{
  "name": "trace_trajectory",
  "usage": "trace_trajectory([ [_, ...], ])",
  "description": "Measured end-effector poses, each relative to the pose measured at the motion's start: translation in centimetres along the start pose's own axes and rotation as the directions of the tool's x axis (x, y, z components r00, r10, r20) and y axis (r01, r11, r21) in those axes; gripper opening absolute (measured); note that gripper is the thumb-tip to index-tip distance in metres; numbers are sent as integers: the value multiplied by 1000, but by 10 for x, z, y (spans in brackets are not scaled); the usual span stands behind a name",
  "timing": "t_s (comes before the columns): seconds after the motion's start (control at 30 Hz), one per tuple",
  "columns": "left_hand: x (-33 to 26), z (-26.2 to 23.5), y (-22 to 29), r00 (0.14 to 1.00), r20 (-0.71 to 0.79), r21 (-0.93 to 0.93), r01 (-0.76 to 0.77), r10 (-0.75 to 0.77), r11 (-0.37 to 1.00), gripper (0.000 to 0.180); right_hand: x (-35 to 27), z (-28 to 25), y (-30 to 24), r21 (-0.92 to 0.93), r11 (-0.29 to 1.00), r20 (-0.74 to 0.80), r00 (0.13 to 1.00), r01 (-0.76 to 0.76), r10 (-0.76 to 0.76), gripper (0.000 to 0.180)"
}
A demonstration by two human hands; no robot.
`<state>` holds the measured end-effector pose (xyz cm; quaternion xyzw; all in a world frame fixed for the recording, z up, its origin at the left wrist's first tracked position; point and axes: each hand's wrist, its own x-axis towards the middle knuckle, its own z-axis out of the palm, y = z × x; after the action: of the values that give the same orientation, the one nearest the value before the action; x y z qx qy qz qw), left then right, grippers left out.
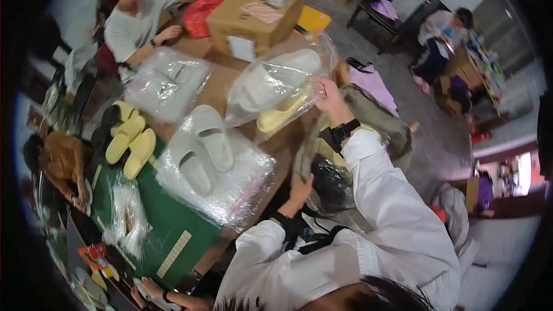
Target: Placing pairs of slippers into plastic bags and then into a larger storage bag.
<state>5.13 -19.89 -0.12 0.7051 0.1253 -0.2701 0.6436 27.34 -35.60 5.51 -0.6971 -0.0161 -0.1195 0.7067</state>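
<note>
My right hand is closed on the edge of a clear plastic bag. In and against that bag show white slippers and a yellow slipper; I cannot tell whether the yellow one is inside or beneath. My left hand is lower and nearer, its fingers wrapped over the rim of an olive cloth sack. Dark and yellowish bagged things lie in the sack, partly hidden. Left of my hands, a pair of pale grey slippers rests on a stack of clear plastic bags.
Yellow slippers, more plastic bags and a ruler-like strip lie on a green mat. A cardboard box stands at the back. Co-workers sit far left, left and far right; another person's hands show lower left.
</note>
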Motion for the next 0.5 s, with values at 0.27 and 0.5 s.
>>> trace_trajectory([
  [0.27, 25, 39, -20, 998, -59, -352, -22, 1, 936, 42, -161, -207, -74, 89, 995, -247, 967, -47, 68, 40],
  [0.5, 20, 48, 4, 955, -130, -602, 137, -266, 786, 45, -299, -265, -52, 512, 744, -322, 707, -430, 630, 35],
])
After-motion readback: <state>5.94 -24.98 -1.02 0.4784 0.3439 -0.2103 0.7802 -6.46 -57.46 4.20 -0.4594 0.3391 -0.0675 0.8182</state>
